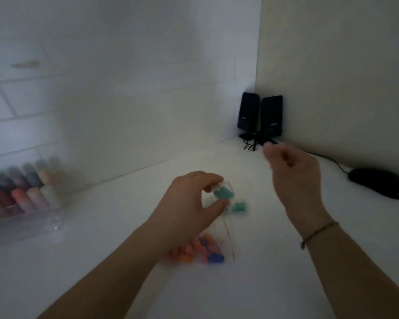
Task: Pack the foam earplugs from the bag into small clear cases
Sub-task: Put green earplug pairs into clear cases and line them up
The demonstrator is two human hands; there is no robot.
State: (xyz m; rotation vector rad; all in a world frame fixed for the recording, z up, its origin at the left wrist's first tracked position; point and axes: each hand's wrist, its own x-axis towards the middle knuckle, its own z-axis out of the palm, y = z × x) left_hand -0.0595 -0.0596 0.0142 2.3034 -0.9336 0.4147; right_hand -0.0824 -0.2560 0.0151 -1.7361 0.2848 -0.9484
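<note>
My left hand (189, 203) holds a small clear case (224, 193) between its thumb and fingers, just above the white table (274, 272); teal earplugs show inside the case. A second clear case with teal earplugs (238, 206) lies on the table right beside it. Under my left wrist lies the clear zip bag (205, 248) with several orange, pink and blue earplugs. My right hand (293, 173) hovers in the air to the right of the cases, blurred, its fingers loosely curled; nothing shows in it.
A clear box of coloured rolls (21, 196) stands at the left by the tiled wall. Two black speakers (260, 116) sit in the far corner. A black mouse (380, 183) with its cable lies at the right.
</note>
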